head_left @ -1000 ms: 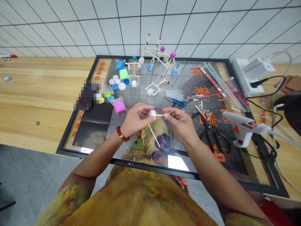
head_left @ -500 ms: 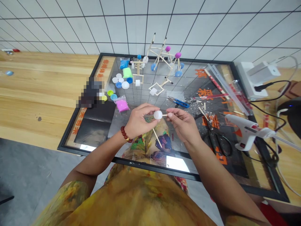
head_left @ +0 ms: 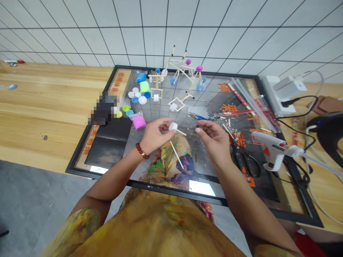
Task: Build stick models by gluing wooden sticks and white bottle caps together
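Note:
My left hand (head_left: 155, 135) pinches a small white cap (head_left: 173, 126) with a thin wooden stick (head_left: 181, 132) poking out of its right side. It holds them above a black-framed mirror board (head_left: 107, 150). My right hand (head_left: 213, 137) hovers a little to the right of the stick, fingers loosely curled and apart, holding nothing. A loose wooden stick (head_left: 177, 155) lies on the board just below the cap.
On the board are a stick-and-cap model (head_left: 184, 76), loose bottle caps (head_left: 136, 96), a pink clay bag (head_left: 138, 122), blue snips (head_left: 199, 116), black scissors (head_left: 248, 162) and a white glue gun (head_left: 270, 150). A power strip (head_left: 281, 94) with cables lies at the right on the wooden table (head_left: 40, 107).
My right hand has let go of the stick and drawn away to the right. The cap with the stick stays in my left hand.

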A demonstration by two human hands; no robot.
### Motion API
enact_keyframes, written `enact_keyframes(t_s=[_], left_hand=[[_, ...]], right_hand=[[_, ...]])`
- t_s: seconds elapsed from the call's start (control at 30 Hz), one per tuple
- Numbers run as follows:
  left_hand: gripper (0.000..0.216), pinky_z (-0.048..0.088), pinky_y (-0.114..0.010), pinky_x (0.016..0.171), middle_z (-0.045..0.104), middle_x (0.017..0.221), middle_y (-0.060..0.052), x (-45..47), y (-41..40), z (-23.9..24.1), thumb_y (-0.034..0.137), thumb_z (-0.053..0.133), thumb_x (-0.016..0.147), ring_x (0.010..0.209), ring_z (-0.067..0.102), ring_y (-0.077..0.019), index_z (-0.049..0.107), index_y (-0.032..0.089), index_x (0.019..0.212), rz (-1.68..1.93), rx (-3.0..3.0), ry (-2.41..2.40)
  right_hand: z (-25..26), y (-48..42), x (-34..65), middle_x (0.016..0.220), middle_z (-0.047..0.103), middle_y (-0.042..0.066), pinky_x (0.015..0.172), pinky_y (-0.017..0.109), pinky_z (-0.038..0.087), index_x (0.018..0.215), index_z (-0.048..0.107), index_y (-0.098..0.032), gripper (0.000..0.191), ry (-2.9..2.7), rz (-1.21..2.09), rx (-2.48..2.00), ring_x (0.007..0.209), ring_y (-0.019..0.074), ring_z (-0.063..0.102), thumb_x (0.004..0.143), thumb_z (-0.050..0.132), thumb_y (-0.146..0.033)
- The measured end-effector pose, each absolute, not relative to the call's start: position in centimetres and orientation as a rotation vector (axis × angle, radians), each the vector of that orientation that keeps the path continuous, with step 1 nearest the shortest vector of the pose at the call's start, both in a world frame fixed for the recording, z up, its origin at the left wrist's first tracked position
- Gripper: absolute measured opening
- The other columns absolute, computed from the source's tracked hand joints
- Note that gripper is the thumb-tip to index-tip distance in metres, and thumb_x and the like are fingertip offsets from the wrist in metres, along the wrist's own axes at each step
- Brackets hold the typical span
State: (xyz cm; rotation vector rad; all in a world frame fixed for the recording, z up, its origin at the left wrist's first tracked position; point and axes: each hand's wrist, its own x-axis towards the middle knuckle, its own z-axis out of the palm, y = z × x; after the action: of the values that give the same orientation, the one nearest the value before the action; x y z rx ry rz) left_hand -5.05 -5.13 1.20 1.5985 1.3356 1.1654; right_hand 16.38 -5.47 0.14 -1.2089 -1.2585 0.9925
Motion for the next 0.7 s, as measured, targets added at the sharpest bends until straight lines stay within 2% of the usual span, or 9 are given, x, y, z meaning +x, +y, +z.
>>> enact_keyframes(t_s=[0.07, 0.17, 0.27, 0.37, 0.5, 0.6, 0.7], left_hand=[[0.043, 0.054, -0.030, 0.071, 0.071, 0.088, -0.006, -5.6, -4.6, 0.7, 0.030, 0.074, 0.074, 0.075, 0.065, -0.0152, 0.067, 0.014, 0.114, 1.048, 1.517, 1.382], [0.039, 0.054, -0.032, 0.073, 0.072, 0.083, -0.004, -6.5, -4.0, 0.5, 0.032, 0.076, 0.072, 0.074, 0.067, -0.0171, 0.070, 0.016, 0.107, 0.914, 1.615, 1.491], [0.032, 0.054, -0.033, 0.068, 0.072, 0.078, -0.003, -7.4, -3.9, 0.9, 0.038, 0.076, 0.072, 0.067, 0.065, -0.0181, 0.072, 0.019, 0.097, 0.781, 1.794, 1.537], [0.042, 0.055, -0.034, 0.066, 0.073, 0.088, -0.004, -8.4, -3.9, 1.7, 0.036, 0.079, 0.066, 0.062, 0.062, -0.0163, 0.071, 0.020, 0.103, 0.696, 1.940, 1.522], [0.041, 0.057, -0.034, 0.073, 0.074, 0.100, -0.007, -9.4, -4.1, 2.8, 0.026, 0.070, 0.072, 0.073, 0.067, -0.0175, 0.070, 0.018, 0.112, 0.712, 2.037, 1.570], [0.033, 0.057, -0.035, 0.076, 0.075, 0.099, -0.008, -9.4, -4.7, 3.4, 0.024, 0.064, 0.075, 0.080, 0.069, -0.0192, 0.072, 0.017, 0.107, 0.782, 2.037, 1.596], [0.026, 0.056, -0.034, 0.075, 0.076, 0.094, -0.007, -9.2, -5.2, 3.6, 0.023, 0.064, 0.076, 0.076, 0.069, -0.0184, 0.074, 0.017, 0.100, 0.871, 2.015, 1.622]], right_hand=[[1.2, -6.1, 17.1, 0.095, 0.070, 0.002, 0.081, 0.035, 0.051, 0.100, 0.072, -0.027, 0.023, -1.308, 0.944, -1.216, 0.084, 0.0179, 0.063, 0.080, 0.077, -0.037], [2.5, -7.5, 18.6, 0.097, 0.071, 0.002, 0.086, 0.037, 0.051, 0.097, 0.073, -0.029, 0.015, -1.454, 0.829, -1.244, 0.089, 0.0195, 0.064, 0.084, 0.074, -0.036], [2.7, -9.1, 20.0, 0.090, 0.072, 0.001, 0.080, 0.036, 0.051, 0.092, 0.073, -0.029, 0.007, -1.641, 0.743, -1.278, 0.082, 0.0190, 0.065, 0.087, 0.070, -0.033], [2.2, -10.1, 20.7, 0.082, 0.071, 0.001, 0.070, 0.034, 0.050, 0.090, 0.072, -0.028, 0.007, -1.813, 0.716, -1.289, 0.073, 0.0177, 0.064, 0.088, 0.067, -0.032], [1.9, -10.0, 20.4, 0.083, 0.073, 0.003, 0.067, 0.033, 0.048, 0.088, 0.072, -0.025, 0.011, -2.045, 0.774, -1.336, 0.071, 0.0184, 0.066, 0.089, 0.062, -0.029], [2.0, -8.9, 19.5, 0.087, 0.075, 0.004, 0.069, 0.033, 0.047, 0.089, 0.073, -0.024, 0.014, -2.194, 0.755, -1.383, 0.075, 0.0202, 0.067, 0.088, 0.059, -0.027], [2.3, -7.7, 18.5, 0.088, 0.075, 0.005, 0.069, 0.033, 0.045, 0.090, 0.074, -0.024, 0.016, -2.292, 0.660, -1.429, 0.078, 0.0224, 0.067, 0.088, 0.058, -0.025]])
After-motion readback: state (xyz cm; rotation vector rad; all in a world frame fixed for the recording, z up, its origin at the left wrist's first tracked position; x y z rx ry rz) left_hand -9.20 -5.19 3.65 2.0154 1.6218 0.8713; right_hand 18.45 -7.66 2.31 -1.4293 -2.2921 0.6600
